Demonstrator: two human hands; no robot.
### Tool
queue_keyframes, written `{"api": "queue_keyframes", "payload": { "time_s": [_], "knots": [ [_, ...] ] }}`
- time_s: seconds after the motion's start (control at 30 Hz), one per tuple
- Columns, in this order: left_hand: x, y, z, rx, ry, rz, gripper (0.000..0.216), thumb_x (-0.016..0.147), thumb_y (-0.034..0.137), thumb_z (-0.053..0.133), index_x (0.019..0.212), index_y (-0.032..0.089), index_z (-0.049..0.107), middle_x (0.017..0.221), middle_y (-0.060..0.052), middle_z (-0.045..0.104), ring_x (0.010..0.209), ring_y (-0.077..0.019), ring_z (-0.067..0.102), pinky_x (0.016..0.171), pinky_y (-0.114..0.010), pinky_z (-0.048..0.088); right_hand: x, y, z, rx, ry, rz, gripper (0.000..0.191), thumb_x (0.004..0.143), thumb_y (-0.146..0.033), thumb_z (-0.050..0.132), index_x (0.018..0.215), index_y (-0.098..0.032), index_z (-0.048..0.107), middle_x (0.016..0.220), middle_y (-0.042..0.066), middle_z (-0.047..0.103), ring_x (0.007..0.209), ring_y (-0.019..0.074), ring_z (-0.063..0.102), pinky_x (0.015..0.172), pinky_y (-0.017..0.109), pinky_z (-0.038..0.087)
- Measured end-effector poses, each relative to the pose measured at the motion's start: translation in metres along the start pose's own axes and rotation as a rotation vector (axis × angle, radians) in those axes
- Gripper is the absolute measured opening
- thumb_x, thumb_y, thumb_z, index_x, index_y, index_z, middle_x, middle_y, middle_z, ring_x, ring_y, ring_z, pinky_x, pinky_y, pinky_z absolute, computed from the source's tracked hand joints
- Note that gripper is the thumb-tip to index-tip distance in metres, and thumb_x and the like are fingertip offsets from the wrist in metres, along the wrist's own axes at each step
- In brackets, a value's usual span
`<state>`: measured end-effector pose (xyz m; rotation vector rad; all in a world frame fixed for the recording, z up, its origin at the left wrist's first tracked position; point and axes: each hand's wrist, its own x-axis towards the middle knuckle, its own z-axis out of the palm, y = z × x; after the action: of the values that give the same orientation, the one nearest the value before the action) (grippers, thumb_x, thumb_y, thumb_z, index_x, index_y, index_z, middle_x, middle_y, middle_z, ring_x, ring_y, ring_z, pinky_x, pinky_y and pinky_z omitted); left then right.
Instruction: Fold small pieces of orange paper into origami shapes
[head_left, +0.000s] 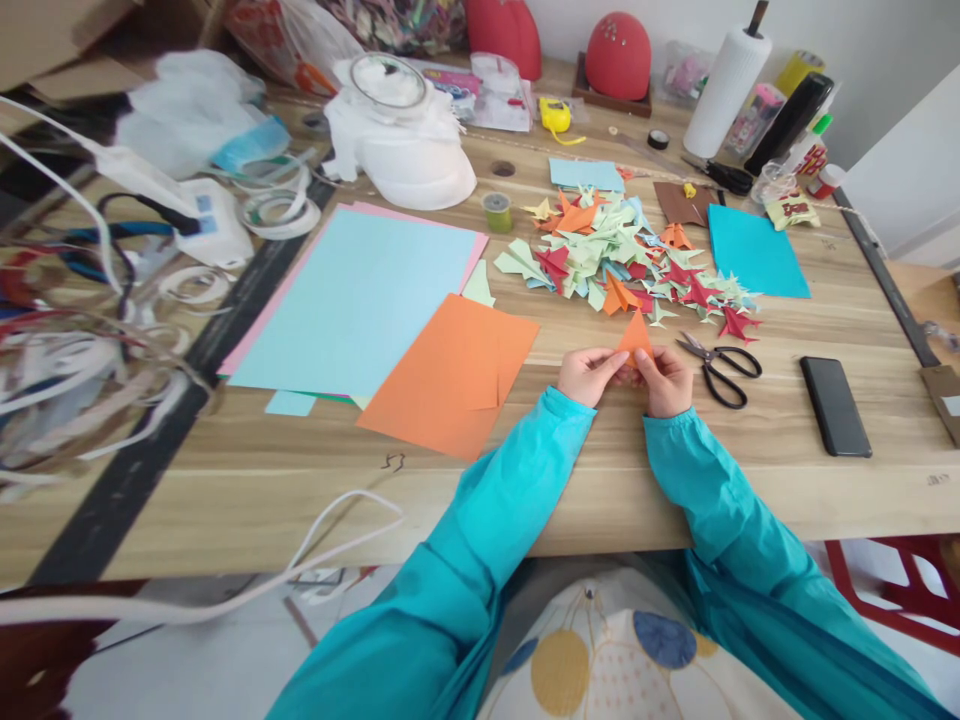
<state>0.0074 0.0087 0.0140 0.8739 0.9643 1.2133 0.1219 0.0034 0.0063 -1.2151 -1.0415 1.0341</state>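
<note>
Between both hands is a small piece of folded orange paper [636,333], its pointed tip facing away from me. My left hand [589,376] pinches its left edge between thumb and fingers. On the other edge, my right hand [667,381] grips it with the thumb on top. Just beyond lies a heap of folded paper cranes [600,240] in pale green, orange, red and blue. Black-handled scissors [724,368] rest right of my right hand. To the left, orange sheets [450,380] overlap a stack topped by a light blue sheet [352,300].
A black phone [835,405] lies at the right. Bright blue paper [756,252] sits behind it. Farther back stand a white roll [726,90], a yellow tape measure [555,115] and a green spool [496,212]. Tangled cords and ribbons [90,380] crowd the left side.
</note>
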Motion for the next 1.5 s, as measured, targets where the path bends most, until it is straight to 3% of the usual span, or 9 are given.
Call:
{"api": "queue_keyframes", "payload": {
  "time_s": [0.23,0.73,0.97,1.07,1.33,1.5],
  "knots": [
    [0.0,0.003,0.001,-0.016,0.031,-0.036,0.03,0.053,0.041,0.073,0.06,0.013,0.066,0.054,-0.004,0.064,0.047,-0.0116,0.055,0.05,-0.026,0.046,0.0,-0.002,0.0,-0.008,0.01,0.004,0.03,0.063,-0.044,0.066,0.069,-0.017,0.058,0.048,-0.005,0.054,0.039,0.0077,0.045,0.039,0.022,0.038],
    [-0.001,0.005,-0.001,0.046,-0.029,0.016,0.025,0.052,0.038,0.073,0.053,0.015,0.064,0.051,-0.002,0.063,0.046,-0.0116,0.054,0.051,-0.026,0.046,0.001,-0.002,0.001,0.029,0.03,0.017,0.029,0.062,-0.043,0.068,0.068,-0.017,0.058,0.047,-0.005,0.054,0.039,0.0071,0.044,0.039,0.021,0.037],
    [0.001,0.004,-0.003,-0.067,-0.061,-0.088,0.028,0.047,0.037,0.075,0.052,0.014,0.062,0.049,-0.002,0.061,0.044,-0.0104,0.053,0.048,-0.025,0.044,0.001,-0.004,0.0,0.071,-0.008,0.02,0.027,0.062,-0.04,0.069,0.065,-0.016,0.059,0.046,-0.005,0.054,0.038,0.0066,0.044,0.038,0.02,0.035],
    [0.002,0.006,-0.006,-0.055,-0.112,-0.139,0.03,0.047,0.037,0.075,0.055,0.012,0.061,0.049,-0.001,0.059,0.044,-0.01,0.052,0.045,-0.023,0.041,0.001,-0.004,-0.001,0.076,-0.033,0.016,0.026,0.061,-0.039,0.07,0.063,-0.016,0.058,0.045,-0.005,0.053,0.038,0.0062,0.044,0.038,0.02,0.034],
    [-0.001,0.017,-0.016,0.15,-0.368,-0.189,0.034,0.064,0.043,0.064,0.065,0.009,0.063,0.052,-0.001,0.056,0.042,-0.0068,0.048,0.04,-0.02,0.034,-0.003,-0.007,-0.001,0.105,-0.153,0.007,0.019,0.064,-0.033,0.069,0.062,-0.016,0.06,0.048,-0.003,0.056,0.043,0.0074,0.048,0.043,0.021,0.037],
    [0.001,0.014,-0.018,0.185,-0.375,-0.164,0.038,0.064,0.046,0.063,0.065,0.009,0.062,0.05,0.0,0.054,0.038,-0.0054,0.044,0.038,-0.02,0.033,-0.003,-0.005,-0.002,0.086,-0.158,0.02,0.021,0.063,-0.035,0.069,0.063,-0.016,0.059,0.048,-0.003,0.056,0.044,0.0083,0.048,0.043,0.022,0.037]
  ]
}}
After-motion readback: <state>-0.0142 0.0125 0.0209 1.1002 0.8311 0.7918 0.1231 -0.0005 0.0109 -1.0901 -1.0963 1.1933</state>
